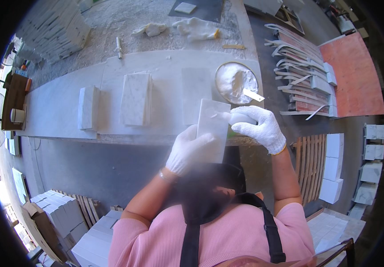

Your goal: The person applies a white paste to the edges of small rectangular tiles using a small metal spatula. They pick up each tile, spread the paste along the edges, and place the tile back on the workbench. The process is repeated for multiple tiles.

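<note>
The long grey workbench (58, 107) was the largest thing in view, and its far edge bent with the lens so its true line was hard to judge. On the bench, left of its middle, lay a stack of white marble tiles (135, 99), and further left a narrower stack (88, 107). Toward the bench's right end sat a round dish (236, 80) of white paste with a flat scraper (253, 95) resting on its rim. Beyond the bench's far edge lay crumpled white gloves (196, 27), partly washed out by glare. Off the bench's right end, curved stone offcuts (299, 71) were piled on the floor, their lower pieces hidden under the upper ones.

At the bench's near edge, below the dish, a white marble tile (213, 127) was held upright. The left hand (187, 151), in a white glove, gripped the tile's lower left part, fingers wrapped over its face; the tile's bottom edge was lost behind that hand and a dark blur. The right hand (261, 127), also gloved, was closed round a small white object (241, 118) pressed against the tile's right edge; what that object was could not be made out, since the fingers covered most of it.
</note>
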A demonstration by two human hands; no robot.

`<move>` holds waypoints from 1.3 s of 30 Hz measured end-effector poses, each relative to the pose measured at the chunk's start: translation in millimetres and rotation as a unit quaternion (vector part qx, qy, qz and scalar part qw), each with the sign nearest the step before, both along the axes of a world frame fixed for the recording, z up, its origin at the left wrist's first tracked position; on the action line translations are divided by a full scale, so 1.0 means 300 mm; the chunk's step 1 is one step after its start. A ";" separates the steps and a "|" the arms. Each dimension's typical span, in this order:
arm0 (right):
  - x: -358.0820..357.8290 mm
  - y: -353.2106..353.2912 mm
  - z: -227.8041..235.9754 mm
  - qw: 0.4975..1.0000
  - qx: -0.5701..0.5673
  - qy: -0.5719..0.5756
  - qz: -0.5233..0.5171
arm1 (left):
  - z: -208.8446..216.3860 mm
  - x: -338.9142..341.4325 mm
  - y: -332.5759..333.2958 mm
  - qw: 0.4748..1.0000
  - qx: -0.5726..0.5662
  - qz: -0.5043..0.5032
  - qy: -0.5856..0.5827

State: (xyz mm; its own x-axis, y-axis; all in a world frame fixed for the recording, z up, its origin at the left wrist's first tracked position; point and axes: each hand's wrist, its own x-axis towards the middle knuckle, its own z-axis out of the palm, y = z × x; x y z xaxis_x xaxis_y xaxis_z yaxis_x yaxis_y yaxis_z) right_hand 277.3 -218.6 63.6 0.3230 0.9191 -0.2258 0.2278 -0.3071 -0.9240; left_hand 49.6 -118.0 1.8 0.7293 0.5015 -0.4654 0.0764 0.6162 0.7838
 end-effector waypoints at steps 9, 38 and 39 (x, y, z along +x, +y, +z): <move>-0.009 0.026 0.014 0.998 -0.019 -0.066 0.013 | 0.001 0.000 -0.002 1.000 0.014 0.001 -0.008; 0.012 0.027 0.019 0.999 -0.029 -0.033 -0.001 | -0.005 0.002 -0.001 0.999 -0.023 0.008 -0.025; 0.026 0.017 0.014 1.000 -0.024 -0.015 -0.002 | -0.004 0.001 -0.001 0.999 -0.026 0.009 -0.029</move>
State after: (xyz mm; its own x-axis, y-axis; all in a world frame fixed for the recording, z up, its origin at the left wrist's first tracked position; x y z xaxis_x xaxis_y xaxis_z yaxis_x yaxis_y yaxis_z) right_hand 285.0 -213.5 67.7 0.3337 0.9065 -0.2588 0.2547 -0.3510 -0.9010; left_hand 50.0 -118.4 0.5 0.7470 0.4909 -0.4485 0.0197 0.6579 0.7529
